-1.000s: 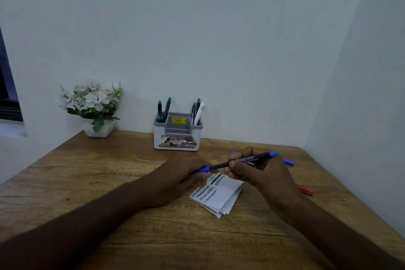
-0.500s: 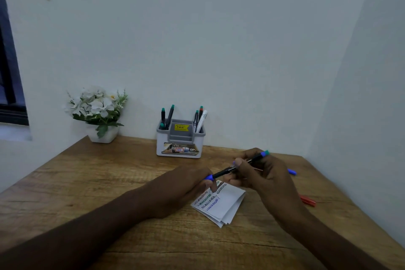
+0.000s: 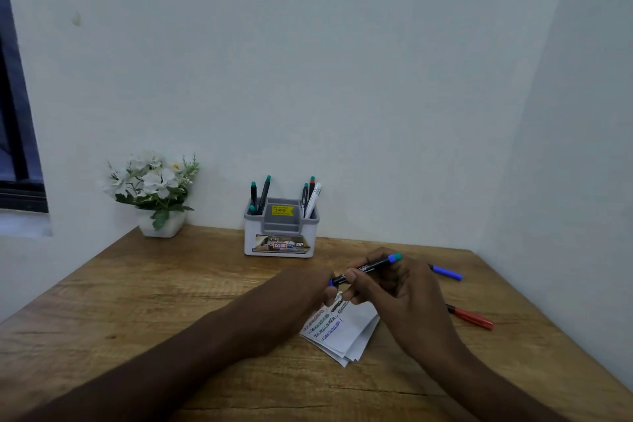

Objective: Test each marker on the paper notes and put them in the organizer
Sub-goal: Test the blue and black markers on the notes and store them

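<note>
Both hands are meeting over the stack of paper notes point(image 3: 346, 329) lying on the wooden table point(image 3: 144, 301). The right hand point(image 3: 397, 291) is gripping a black marker point(image 3: 368, 267) with curled fingers point(image 3: 352, 276), its teal end pointing up and right. The left hand point(image 3: 301, 288) is pinching the marker's blue cap end. The organizer point(image 3: 279, 233) is standing by the wall, holding several markers. A blue marker point(image 3: 447, 272) and a red marker point(image 3: 472, 317) are lying right of the hands.

Left hand point(image 3: 301, 295) hiding marker point(image 3: 368, 267) tip (cap unclear), notes' point(image 3: 346, 329) writing unreadable
</note>
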Demonstrator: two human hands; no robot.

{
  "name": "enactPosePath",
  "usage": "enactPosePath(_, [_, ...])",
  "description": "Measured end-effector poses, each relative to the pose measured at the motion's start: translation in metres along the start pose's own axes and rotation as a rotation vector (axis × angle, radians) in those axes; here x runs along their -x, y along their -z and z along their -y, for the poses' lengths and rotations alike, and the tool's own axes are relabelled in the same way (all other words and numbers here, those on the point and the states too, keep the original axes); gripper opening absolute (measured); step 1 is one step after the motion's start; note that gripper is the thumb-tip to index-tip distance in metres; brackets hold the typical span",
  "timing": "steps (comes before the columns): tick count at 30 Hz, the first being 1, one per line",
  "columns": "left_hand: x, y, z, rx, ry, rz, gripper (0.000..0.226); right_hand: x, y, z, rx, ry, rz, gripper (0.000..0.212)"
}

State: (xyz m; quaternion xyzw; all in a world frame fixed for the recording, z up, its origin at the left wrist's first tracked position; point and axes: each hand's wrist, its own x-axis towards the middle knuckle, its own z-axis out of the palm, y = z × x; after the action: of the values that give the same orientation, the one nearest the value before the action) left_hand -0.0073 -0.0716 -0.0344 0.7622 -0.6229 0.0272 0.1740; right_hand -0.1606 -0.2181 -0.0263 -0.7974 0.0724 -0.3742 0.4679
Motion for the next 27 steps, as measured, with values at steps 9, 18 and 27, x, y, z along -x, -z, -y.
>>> enactPosePath(9, [0.008,-0.016,0.003,0.099,-0.053,-0.328,0.028,0.005,0.001,-0.01,0.11,0.005,-0.046,0.043])
enactPosePath(18, [-0.008,0.017,0.026,0.213,0.161,-0.793,0.012,0.006,-0.007,-0.016,0.22,-0.042,0.009,0.052])
enactPosePath(27, [-0.11,0.082,0.047,0.141,0.363,-0.77,0.018,0.005,0.002,-0.011,0.224,0.013,0.041,0.03])
